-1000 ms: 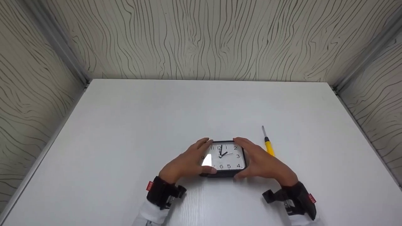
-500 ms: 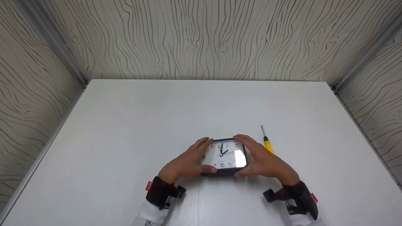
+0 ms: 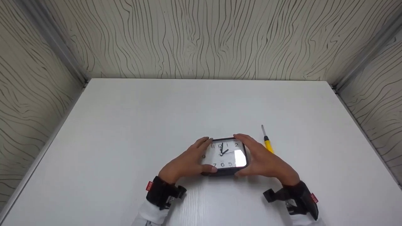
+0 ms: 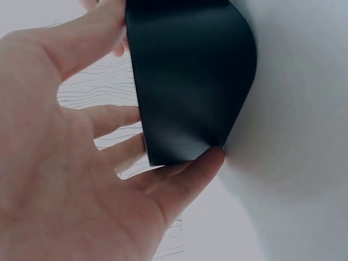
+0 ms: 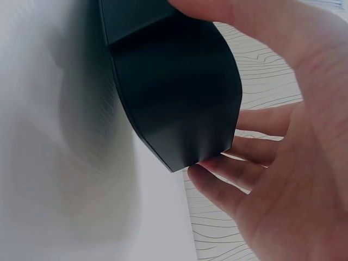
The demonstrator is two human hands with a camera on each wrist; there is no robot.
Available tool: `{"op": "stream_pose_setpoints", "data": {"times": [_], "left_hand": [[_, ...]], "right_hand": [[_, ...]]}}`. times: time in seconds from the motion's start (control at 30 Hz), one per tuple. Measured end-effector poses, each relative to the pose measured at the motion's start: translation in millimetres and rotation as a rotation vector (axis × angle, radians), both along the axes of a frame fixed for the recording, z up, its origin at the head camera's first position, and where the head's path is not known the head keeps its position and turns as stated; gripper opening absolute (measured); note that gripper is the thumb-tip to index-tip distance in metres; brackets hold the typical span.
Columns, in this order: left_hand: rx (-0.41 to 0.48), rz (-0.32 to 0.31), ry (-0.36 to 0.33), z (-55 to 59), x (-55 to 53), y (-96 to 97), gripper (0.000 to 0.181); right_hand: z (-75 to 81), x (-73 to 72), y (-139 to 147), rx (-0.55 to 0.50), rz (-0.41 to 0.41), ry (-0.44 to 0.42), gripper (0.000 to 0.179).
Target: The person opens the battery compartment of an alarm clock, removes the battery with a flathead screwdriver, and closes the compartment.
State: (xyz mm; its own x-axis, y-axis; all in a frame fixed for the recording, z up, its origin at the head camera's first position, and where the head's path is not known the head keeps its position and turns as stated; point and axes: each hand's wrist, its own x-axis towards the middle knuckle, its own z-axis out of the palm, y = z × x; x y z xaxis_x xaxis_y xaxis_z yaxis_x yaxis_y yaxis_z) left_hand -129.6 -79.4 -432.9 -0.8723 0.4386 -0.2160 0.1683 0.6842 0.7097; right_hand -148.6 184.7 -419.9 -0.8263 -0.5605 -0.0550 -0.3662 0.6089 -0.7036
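Note:
A black square clock [image 3: 230, 159] with a white dial lies face up between my two hands, low in the middle of the head view. My left hand [image 3: 185, 164] grips its left side, thumb over the near edge and fingers at the far corner. On the other side my right hand [image 3: 263, 161] holds it the same way, partly covering the right edge. Both wrist views show the clock's dark casing [image 4: 190, 81] between thumb and fingers. A bright reflection covers the lower right of the glass.
A screwdriver [image 3: 268, 146] with a yellow and black handle lies right of the clock, its lower end hidden behind my right hand. The white table [image 3: 125, 125] reaches back to wood-grain patterned panels [image 3: 201, 40], with more panels at both sides.
The clock has tilted slightly and shifted a little away from me in both hands. The reflection on its glass has jumped from the left side to the lower right.

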Motion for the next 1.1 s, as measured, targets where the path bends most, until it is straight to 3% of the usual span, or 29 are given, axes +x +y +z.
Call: {"op": "stream_pose_setpoints", "data": {"times": [0.33,1.1], "left_hand": [[0.000,-0.012,0.002,1.8,-0.5,-0.8,0.096],[0.024,-0.037,-0.010,4.0,0.9,-1.8,0.098]], "right_hand": [[2.0,0.5,0,-0.027,-0.011,-0.020,0.106],[11.7,3.3,2,-0.074,0.002,0.086,0.108]]}}
